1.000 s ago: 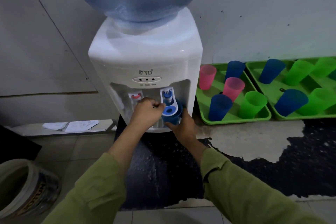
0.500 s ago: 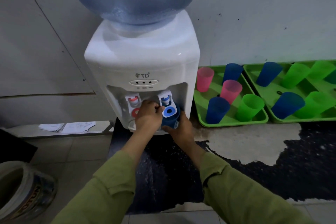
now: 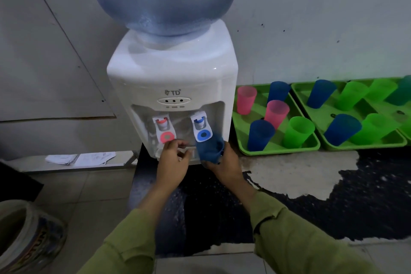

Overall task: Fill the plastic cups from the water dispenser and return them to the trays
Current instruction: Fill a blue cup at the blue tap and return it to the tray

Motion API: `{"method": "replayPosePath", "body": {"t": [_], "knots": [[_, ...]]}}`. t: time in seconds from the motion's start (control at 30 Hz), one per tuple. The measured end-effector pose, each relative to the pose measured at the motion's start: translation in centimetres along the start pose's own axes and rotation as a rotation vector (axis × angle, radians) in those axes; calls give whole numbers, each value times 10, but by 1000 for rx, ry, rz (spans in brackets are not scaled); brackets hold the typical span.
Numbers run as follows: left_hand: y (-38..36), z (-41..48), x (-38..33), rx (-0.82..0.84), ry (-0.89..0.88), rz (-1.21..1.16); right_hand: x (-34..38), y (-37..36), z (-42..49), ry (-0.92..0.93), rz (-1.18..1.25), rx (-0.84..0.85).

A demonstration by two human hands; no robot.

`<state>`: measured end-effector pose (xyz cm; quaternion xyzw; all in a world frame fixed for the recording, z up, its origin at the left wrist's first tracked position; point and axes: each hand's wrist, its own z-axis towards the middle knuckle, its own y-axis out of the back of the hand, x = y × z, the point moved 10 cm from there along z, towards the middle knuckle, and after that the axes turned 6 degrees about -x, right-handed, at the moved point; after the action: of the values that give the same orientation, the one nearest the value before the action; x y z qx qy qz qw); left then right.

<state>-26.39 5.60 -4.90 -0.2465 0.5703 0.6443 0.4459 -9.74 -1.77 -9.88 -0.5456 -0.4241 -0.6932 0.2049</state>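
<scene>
We've got our right hand (image 3: 224, 163) wrapped round the blue cup (image 3: 210, 150) under the blue tap (image 3: 202, 133) to catch water, left hand (image 3: 172, 161) loose and empty beside it, likely ready for the lever.

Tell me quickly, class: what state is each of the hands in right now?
Left hand: loosely curled, holding nothing, just below the red tap.
Right hand: grips the blue cup just below the blue tap.

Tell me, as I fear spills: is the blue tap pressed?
Seemingly not: the left hand is by the red tap, off the blue tap; the right hand holds the cup under it.
</scene>
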Motion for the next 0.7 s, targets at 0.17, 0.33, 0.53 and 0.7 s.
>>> {"method": "replayPosePath", "body": {"t": [0.17, 0.33, 0.53, 0.7], "knots": [[-6, -19, 7, 8, 11, -17, 0, 6, -11, 72, -148, 71], [-21, -37, 2, 34, 22, -3, -12, 31, -22, 13, -78, 13], [-64, -54, -25, 100, -19, -4, -5, 87, -17, 90, -124, -48], [-116, -66, -58, 180, -40, -36, 9, 154, 4, 187, -124, -114]]}}
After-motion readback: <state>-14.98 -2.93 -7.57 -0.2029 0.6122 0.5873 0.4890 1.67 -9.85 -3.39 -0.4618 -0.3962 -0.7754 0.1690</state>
